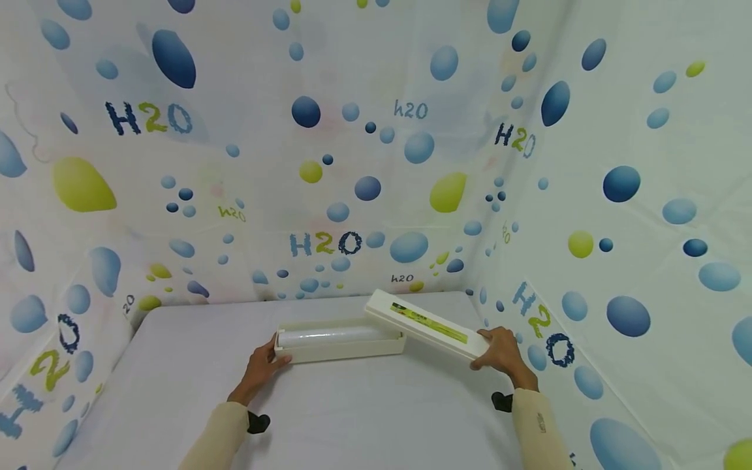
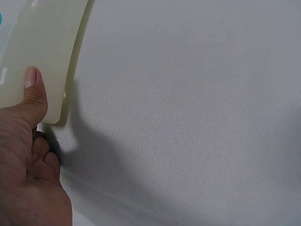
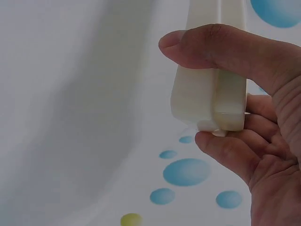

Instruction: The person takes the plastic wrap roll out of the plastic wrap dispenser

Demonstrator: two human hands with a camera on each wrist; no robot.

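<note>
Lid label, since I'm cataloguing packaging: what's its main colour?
The label is mainly yellow-green, best seen in the head view.

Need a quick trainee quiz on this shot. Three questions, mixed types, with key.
1. True or false: the plastic-wrap roll lies inside the open box.
2. The right hand holds: a) the box; b) the labelled lid; c) the roll.
3. In the head view, which end of the box does the left hand grip?

Key: 1 true; 2 b; 3 the left end.
</note>
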